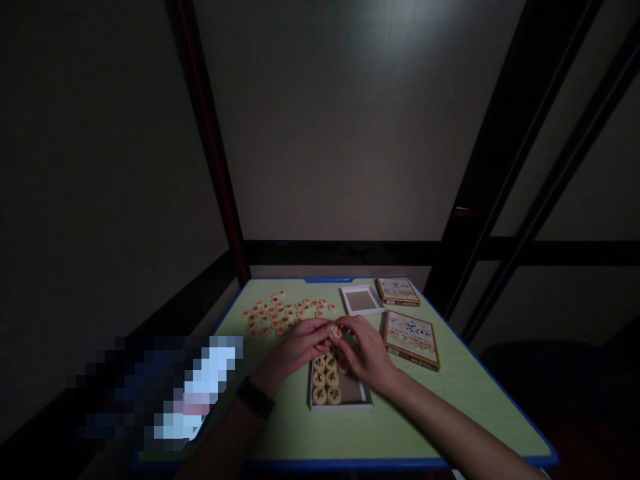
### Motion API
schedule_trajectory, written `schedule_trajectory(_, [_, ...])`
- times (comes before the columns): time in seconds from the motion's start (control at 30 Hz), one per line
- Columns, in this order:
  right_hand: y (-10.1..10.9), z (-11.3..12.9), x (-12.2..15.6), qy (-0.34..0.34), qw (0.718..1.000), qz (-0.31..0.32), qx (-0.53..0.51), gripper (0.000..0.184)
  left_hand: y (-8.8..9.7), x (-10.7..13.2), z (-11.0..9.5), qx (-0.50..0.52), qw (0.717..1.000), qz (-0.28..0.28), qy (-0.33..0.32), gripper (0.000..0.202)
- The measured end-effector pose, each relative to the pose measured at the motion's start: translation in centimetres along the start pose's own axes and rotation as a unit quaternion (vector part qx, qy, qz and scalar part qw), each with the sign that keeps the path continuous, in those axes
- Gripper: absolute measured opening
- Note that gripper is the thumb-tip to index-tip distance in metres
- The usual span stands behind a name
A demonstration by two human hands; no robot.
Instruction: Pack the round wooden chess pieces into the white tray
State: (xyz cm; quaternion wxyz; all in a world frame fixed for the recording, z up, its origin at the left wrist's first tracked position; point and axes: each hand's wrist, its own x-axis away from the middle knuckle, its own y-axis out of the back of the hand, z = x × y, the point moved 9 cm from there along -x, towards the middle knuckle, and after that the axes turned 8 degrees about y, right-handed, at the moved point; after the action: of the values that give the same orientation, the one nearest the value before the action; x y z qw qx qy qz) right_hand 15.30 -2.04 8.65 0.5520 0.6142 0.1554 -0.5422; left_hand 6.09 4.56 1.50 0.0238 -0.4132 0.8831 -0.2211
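My left hand (299, 347) and my right hand (364, 350) meet above a shallow white box tray (361, 398) on a green table (450, 400). Together their fingertips pinch one round wooden game piece (337, 331) with a red mark. Several round pieces (326, 380) with dark marks lie in two rows inside the tray, just below my fingers. A black band sits on my left wrist. Several more loose pieces (283, 313), red and dark marked, are spread on the table beyond my left hand.
An empty white tray (361, 300) lies at the far side of the table. Two printed box lids (397, 291) (411, 337) lie to the right. The table has a blue rim (400, 463). Dark posts and walls stand behind.
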Motion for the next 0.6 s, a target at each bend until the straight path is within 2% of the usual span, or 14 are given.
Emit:
schedule_trajectory(0.23, [0.4,0.3,-0.2,0.009,1.000,-0.010,-0.014,0.020,-0.1,0.2,-0.3,0.003,1.000,-0.002,-0.001,0.042])
schedule_trajectory(0.43, [0.3,0.1,-0.3,0.001,1.000,0.007,-0.004,0.015,-0.1,0.6,-0.6,-0.068,0.998,-0.009,-0.015,0.041])
schedule_trajectory(0.53, [0.7,-0.5,-0.5,-0.032,0.999,0.043,-0.008,0.017,0.7,0.3,-1.2,-0.113,0.991,-0.041,-0.051,0.043])
schedule_trajectory(0.6, [0.8,-0.6,-0.2,-0.065,0.993,0.101,-0.019,0.018,1.6,0.0,-1.9,-0.164,0.978,-0.090,-0.089,0.046])
